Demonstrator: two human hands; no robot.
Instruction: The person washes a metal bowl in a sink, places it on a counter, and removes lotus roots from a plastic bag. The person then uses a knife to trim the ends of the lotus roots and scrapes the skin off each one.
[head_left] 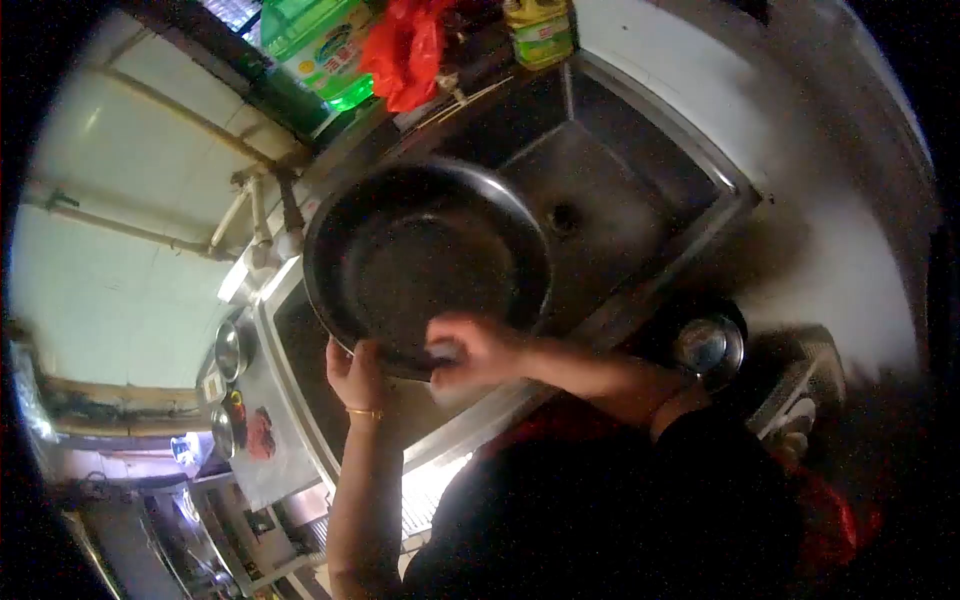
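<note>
- Head view: a wide, round basin [430, 270] fills the middle, its open mouth turned toward the camera.
- The basin is dark grey to nearly black inside, with a smooth surface that looks like metal.
- A bright streak of light runs along the upper right of its wall, and the rim shows as a thin, paler line.
- Its flat bottom is duller than the sloping wall, and a faint curved line marks where the two meet.
- The basin is over the sink [620, 200], hiding part of it; whether it rests on the sink or is held just above cannot be told.
- The person's left hand [357, 380] grasps the basin's near edge, thumb against the rim; a thin gold bracelet [365, 413] circles that wrist.
- The right hand [480, 348] is at the near side of the basin, just beside the left, fingers curled and blurred.
- Something small and greyish shows by the right fingers, too blurred to name; whether that hand is clenched on it cannot be told.
- To the right of the basin, the sink's dark floor has a round drain [566, 218].
- Beyond the far edge stand a large green bottle [310, 45], a crumpled red plastic bag [405, 55] and a yellow bottle [540, 32].
</note>
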